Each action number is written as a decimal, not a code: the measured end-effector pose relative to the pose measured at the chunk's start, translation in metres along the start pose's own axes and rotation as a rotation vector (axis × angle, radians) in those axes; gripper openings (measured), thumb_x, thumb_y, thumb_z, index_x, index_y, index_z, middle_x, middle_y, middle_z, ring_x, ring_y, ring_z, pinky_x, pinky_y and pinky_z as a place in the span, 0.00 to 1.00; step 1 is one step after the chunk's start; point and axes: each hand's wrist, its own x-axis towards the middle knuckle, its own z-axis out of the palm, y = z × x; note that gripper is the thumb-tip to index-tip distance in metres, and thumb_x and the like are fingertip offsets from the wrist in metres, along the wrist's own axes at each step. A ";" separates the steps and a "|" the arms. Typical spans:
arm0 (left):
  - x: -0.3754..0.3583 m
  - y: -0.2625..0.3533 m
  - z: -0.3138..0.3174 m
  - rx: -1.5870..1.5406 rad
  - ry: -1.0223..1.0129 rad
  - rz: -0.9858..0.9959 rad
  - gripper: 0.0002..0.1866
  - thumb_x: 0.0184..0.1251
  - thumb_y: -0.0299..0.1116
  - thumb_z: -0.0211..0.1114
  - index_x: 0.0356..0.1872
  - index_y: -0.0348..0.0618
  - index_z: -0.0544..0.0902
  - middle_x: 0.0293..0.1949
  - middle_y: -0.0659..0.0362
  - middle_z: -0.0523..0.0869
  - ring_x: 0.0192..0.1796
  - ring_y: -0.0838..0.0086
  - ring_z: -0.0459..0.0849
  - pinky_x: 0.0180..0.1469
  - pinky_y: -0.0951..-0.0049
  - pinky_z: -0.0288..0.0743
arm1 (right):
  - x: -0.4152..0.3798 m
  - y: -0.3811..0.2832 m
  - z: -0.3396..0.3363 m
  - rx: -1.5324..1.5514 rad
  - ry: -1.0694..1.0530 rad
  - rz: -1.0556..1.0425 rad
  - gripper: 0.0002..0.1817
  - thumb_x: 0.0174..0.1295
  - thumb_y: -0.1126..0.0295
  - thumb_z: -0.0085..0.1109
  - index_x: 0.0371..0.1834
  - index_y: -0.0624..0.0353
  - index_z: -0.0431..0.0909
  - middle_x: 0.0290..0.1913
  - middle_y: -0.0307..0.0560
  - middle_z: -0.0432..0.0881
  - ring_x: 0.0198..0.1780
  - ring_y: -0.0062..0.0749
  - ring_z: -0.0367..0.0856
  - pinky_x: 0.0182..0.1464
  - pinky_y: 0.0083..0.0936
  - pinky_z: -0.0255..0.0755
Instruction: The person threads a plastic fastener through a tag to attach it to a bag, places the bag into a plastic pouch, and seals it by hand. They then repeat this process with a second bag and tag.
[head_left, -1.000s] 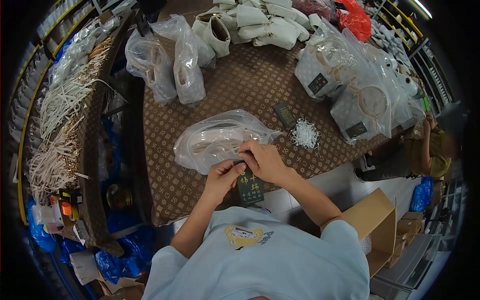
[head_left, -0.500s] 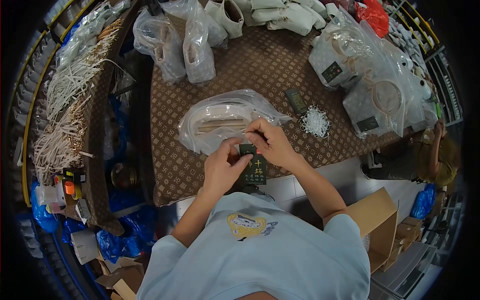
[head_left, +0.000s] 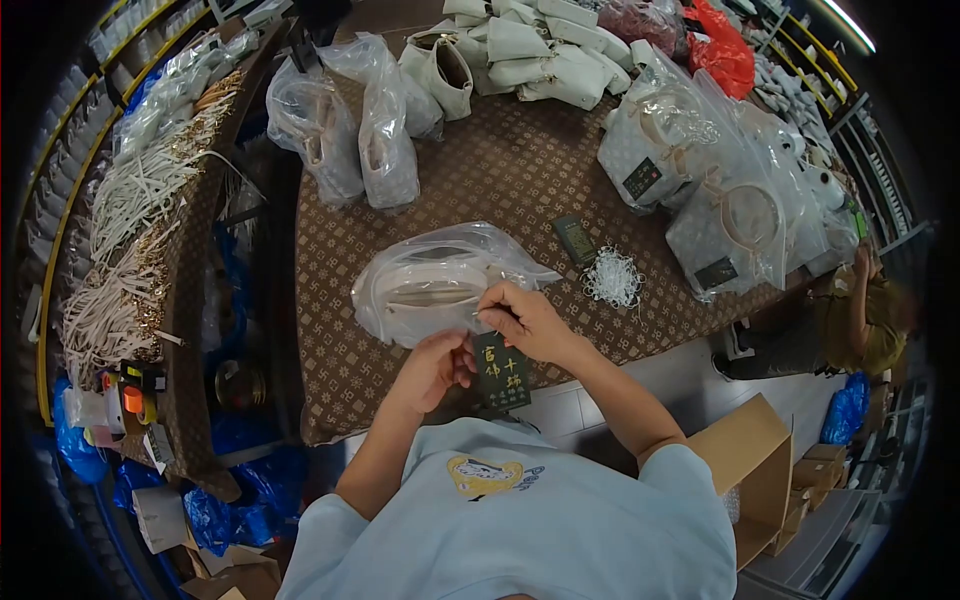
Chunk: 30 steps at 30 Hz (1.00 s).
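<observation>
A dark green hang tag (head_left: pixel 501 372) with gold characters hangs upright in front of my shirt. My right hand (head_left: pixel 530 320) is above it, thumb and index finger pinched at the tag's thin string, which barely shows. Just left of the tag is my left hand (head_left: pixel 436 370), its fingers loosely bent and apart, with nothing visible in them. Beyond both hands lies a pale handbag (head_left: pixel 430 297) inside a clear plastic bag (head_left: pixel 470 240) on the patterned brown table cover (head_left: pixel 400 390).
A pile of white tag strings (head_left: pixel 612 278) lies beside a stack of green tags (head_left: pixel 574 240). Plastic-wrapped handbags (head_left: pixel 740 225) stand at the right, others (head_left: pixel 390 150) at the back left. Straps (head_left: pixel 120 250) cover the left bench. Another person (head_left: pixel 865 320) is at far right.
My left hand has come off the tag and moved slightly down. The tag now shows more of its face, hanging below my right hand. The camera view has tilted up a little.
</observation>
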 end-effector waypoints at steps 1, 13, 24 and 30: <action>0.000 -0.003 0.005 0.014 -0.007 -0.060 0.09 0.67 0.37 0.57 0.40 0.43 0.79 0.30 0.62 0.82 0.31 0.79 0.81 0.29 0.78 0.74 | 0.001 -0.003 -0.002 0.086 -0.046 0.117 0.05 0.63 0.73 0.55 0.39 0.61 0.71 0.26 0.43 0.77 0.20 0.24 0.74 0.24 0.22 0.69; 0.007 -0.012 0.016 0.131 0.054 0.089 0.07 0.66 0.29 0.58 0.41 0.40 0.81 0.32 0.60 0.84 0.30 0.76 0.83 0.31 0.77 0.78 | 0.001 0.004 0.001 -0.273 0.022 -0.164 0.08 0.57 0.67 0.61 0.37 0.54 0.74 0.32 0.44 0.80 0.31 0.42 0.80 0.30 0.31 0.73; -0.001 -0.022 0.023 0.936 0.193 0.588 0.09 0.59 0.30 0.64 0.39 0.38 0.82 0.28 0.58 0.83 0.26 0.81 0.80 0.28 0.77 0.76 | -0.006 -0.026 -0.012 -0.410 -0.009 -0.185 0.07 0.45 0.71 0.64 0.26 0.52 0.75 0.31 0.36 0.78 0.33 0.35 0.75 0.34 0.28 0.72; -0.005 -0.014 0.022 0.198 0.112 0.219 0.11 0.68 0.33 0.58 0.43 0.37 0.81 0.36 0.59 0.83 0.35 0.77 0.83 0.40 0.73 0.82 | -0.010 -0.021 -0.021 -0.321 -0.032 -0.113 0.06 0.46 0.71 0.63 0.26 0.54 0.76 0.31 0.37 0.79 0.35 0.35 0.76 0.36 0.28 0.72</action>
